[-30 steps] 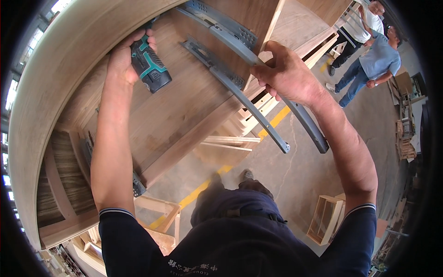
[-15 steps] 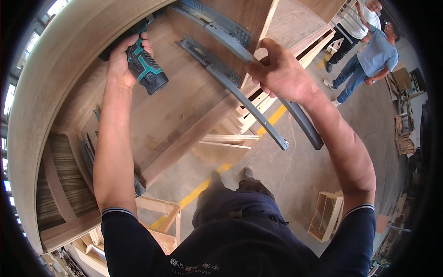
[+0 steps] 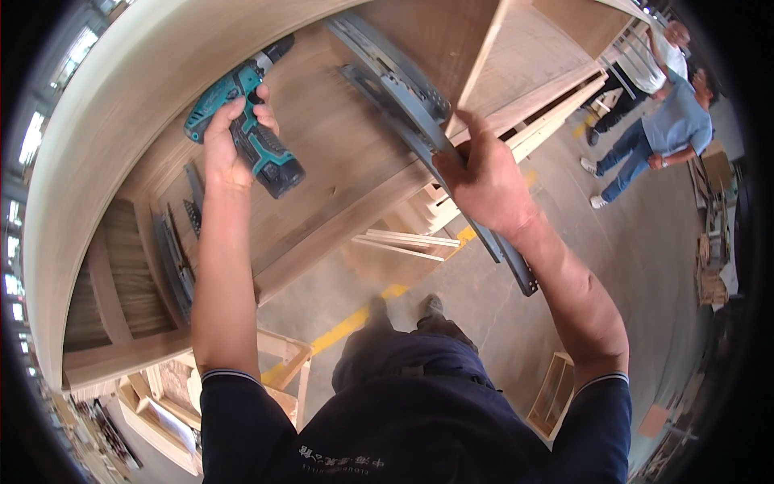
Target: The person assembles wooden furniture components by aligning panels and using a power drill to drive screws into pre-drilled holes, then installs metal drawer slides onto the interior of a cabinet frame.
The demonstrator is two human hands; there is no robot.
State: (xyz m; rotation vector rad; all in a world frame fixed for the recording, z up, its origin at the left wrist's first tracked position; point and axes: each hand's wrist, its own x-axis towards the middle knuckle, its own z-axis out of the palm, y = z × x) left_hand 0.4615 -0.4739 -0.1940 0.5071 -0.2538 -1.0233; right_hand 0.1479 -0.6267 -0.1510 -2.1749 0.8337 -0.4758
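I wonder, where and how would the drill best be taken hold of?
Probably grip the drill by its handle, from the near side, as the left hand does: it is slimmer than the base, and the chuck points away, toward the upper right.

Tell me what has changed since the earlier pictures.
The left hand has drawn the teal-and-black cordless drill out from behind the curved wooden edge, baring its head. The right hand has swung the long grey metal slide leftward, toward a second grey metal slide. Both hands keep their holds.
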